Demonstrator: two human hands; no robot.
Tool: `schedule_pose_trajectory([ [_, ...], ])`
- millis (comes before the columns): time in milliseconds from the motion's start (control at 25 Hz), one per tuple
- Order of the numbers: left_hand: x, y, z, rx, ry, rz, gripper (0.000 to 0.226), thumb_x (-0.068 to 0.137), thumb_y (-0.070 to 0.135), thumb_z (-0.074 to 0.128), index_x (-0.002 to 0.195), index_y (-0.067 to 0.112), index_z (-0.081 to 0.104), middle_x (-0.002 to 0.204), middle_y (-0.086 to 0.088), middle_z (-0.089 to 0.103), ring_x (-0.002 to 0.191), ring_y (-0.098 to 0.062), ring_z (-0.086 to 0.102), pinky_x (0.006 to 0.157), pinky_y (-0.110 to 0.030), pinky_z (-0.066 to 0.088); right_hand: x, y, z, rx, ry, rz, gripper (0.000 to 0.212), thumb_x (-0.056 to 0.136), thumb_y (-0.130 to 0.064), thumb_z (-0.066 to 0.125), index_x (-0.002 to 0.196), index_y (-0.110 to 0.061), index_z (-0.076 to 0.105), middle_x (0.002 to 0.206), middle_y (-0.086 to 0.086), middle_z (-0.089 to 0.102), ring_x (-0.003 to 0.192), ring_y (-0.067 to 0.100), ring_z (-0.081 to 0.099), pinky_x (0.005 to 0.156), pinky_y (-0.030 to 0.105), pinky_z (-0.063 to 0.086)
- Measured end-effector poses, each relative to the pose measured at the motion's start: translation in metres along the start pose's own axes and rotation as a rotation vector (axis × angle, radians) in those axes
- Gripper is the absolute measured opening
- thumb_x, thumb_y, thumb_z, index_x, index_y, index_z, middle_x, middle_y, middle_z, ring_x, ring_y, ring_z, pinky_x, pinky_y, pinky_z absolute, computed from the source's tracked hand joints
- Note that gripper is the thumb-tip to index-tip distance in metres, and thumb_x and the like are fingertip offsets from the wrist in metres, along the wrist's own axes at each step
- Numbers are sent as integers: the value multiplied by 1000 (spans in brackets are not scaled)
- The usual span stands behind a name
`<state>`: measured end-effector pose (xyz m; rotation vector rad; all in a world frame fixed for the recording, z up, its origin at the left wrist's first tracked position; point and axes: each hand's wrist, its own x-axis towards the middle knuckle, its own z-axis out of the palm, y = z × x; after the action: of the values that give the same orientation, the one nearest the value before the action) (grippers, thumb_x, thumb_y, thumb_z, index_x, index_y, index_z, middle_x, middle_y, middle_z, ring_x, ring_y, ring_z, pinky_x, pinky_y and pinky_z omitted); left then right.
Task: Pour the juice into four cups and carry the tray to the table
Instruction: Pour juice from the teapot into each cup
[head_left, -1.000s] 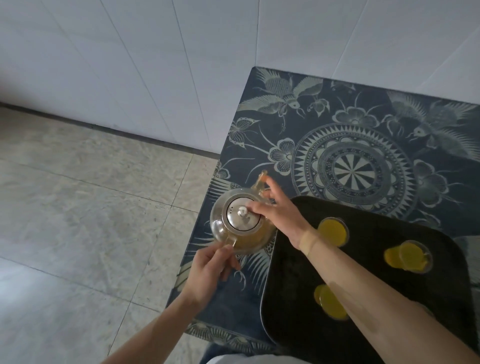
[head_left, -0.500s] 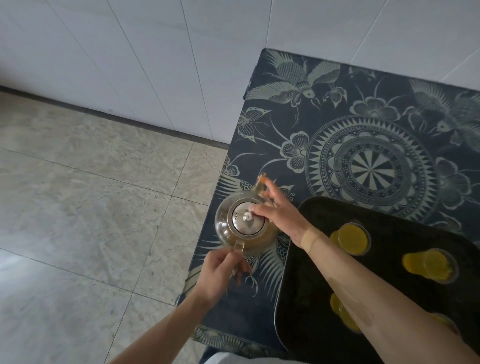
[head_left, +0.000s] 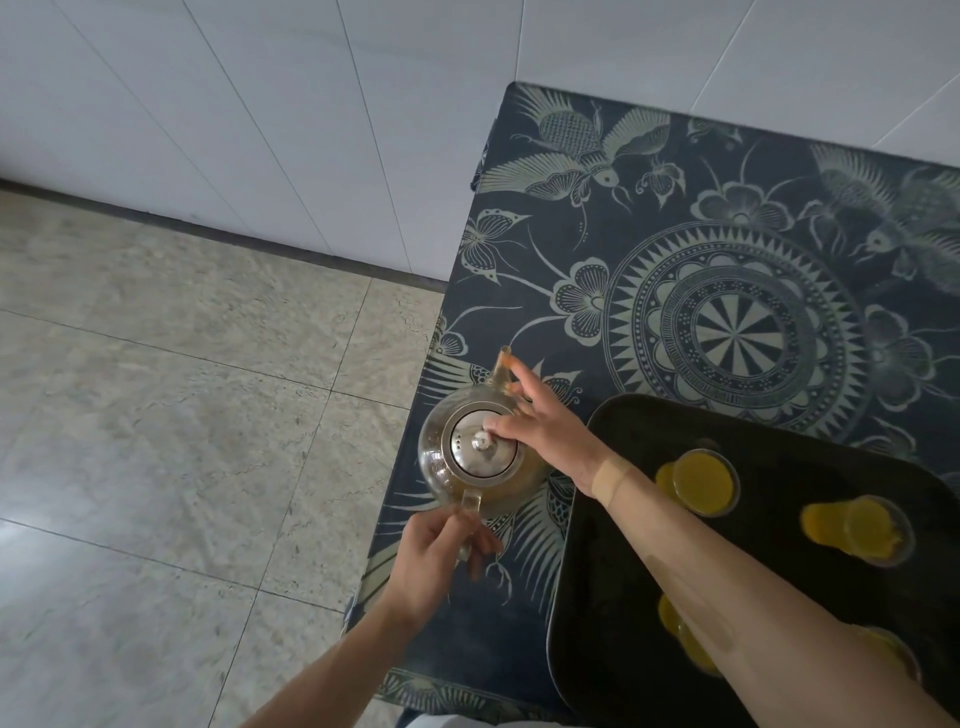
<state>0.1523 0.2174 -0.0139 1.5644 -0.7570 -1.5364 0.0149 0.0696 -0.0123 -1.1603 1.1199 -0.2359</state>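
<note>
A glass teapot (head_left: 441, 467) with a steel lid and a little orange juice stands on the patterned cloth, left of the black tray (head_left: 623, 597). My left hand (head_left: 431, 561) grips its glass handle at the near side. My right hand (head_left: 540, 426) lies over the pot with straight fingers, fingertips touching the lid and the base of the spout. On the tray stand cups of orange juice: one near the wrist (head_left: 701, 480), one further right (head_left: 862, 530). My right forearm partly hides two more cups (head_left: 675, 629) (head_left: 888, 649).
The table (head_left: 701, 234) wears a dark blue cloth with birds, flowers and a round medallion. It is pushed against a white panelled wall (head_left: 311, 104). Its left edge drops to a beige tiled floor (head_left: 182, 415). The teapot stands close to that edge.
The camera has shifted slightly, so the table sits more to the right. Teapot and both hands keep nearly the same pose; the pot looks settled on the cloth.
</note>
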Motion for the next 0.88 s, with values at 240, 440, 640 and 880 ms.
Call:
schedule_pose_trajectory([
  [240, 0, -1, -1, 3, -7, 17, 39, 74, 40, 52, 52, 12, 67, 68, -26, 69, 47, -15, 55, 56, -26, 49, 1, 5, 0, 5, -3, -14, 79, 79, -46, 74, 141, -61, 29, 159, 4, 33, 149, 15, 34, 115, 34, 32],
  [440, -2, -5, 0, 32, -3, 35, 39, 77, 43, 49, 55, 16, 67, 71, -31, 67, 52, -14, 58, 64, -24, 50, -7, 7, 6, -13, 45, -59, 81, 88, -41, 72, 157, -37, 29, 157, 0, 39, 149, 13, 34, 114, 33, 29],
  [640, -5, -11, -4, 99, 0, 67, 50, 82, 49, 47, 70, 4, 68, 69, -22, 65, 62, -15, 60, 72, -22, 48, -22, 8, 17, -102, 168, -80, 81, 85, -58, 66, 155, -30, 38, 156, -2, 44, 144, 14, 41, 121, 45, 33],
  [880, -12, -12, -4, 210, 53, 81, 40, 97, 37, 50, 72, 8, 62, 66, -2, 64, 65, -9, 56, 71, -30, 46, -59, 15, 26, -261, 254, -135, 68, 95, -47, 62, 155, -27, 38, 159, -2, 38, 146, 13, 35, 119, 42, 34],
])
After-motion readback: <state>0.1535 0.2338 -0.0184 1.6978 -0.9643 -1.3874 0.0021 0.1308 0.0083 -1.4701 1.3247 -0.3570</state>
